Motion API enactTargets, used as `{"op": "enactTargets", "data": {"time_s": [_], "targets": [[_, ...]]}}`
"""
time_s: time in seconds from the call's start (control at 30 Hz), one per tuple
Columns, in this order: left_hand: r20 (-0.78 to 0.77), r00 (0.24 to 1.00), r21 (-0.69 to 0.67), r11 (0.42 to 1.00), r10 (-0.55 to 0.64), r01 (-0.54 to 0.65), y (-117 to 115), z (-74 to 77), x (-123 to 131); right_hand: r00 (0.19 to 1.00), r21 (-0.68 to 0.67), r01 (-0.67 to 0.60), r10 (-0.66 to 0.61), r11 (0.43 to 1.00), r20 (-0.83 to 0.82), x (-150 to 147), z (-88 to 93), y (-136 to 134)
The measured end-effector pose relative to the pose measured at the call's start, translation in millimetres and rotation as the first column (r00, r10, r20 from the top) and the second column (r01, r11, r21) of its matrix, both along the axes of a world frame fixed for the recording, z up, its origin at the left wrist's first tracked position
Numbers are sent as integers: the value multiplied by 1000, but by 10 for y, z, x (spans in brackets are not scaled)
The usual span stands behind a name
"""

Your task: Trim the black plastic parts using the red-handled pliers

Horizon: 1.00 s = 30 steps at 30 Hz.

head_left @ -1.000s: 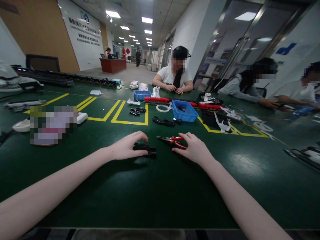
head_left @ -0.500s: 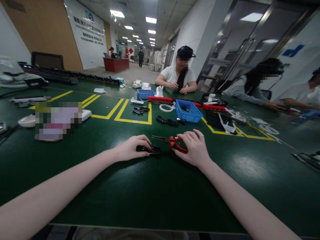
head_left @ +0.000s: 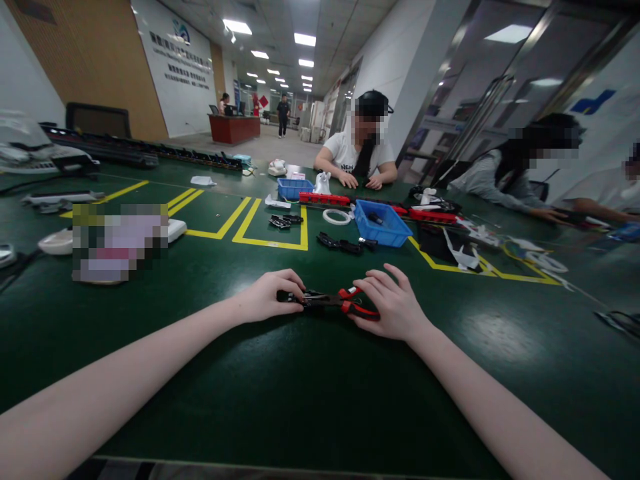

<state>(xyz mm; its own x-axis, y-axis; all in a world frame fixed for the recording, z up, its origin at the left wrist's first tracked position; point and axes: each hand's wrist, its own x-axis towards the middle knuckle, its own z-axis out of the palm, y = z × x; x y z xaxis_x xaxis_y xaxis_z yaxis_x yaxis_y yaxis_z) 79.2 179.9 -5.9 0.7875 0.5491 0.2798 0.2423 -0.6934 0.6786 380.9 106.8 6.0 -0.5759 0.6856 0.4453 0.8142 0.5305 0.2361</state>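
**Long hall with a glass front and a strip-lit ceiling**

A dark green bench marked with yellow tape lines fills the near view. At ten o'clock stands a brown wood-panelled wall, then a white wall with dark lettering. Toward twelve o'clock a pale grey floor runs past a red-brown reception desk under rows of rectangular ceiling lights. At two o'clock rise metal-framed glass doors beside a white pillar.
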Motion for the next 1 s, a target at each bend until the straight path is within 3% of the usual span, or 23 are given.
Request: {"op": "enactTargets", "data": {"time_s": [1.0], "targets": [[8,1000,30,999,19,-19,-1,-12,-6,995,-131,-78,70,988,-66,7,-7,33]]}}
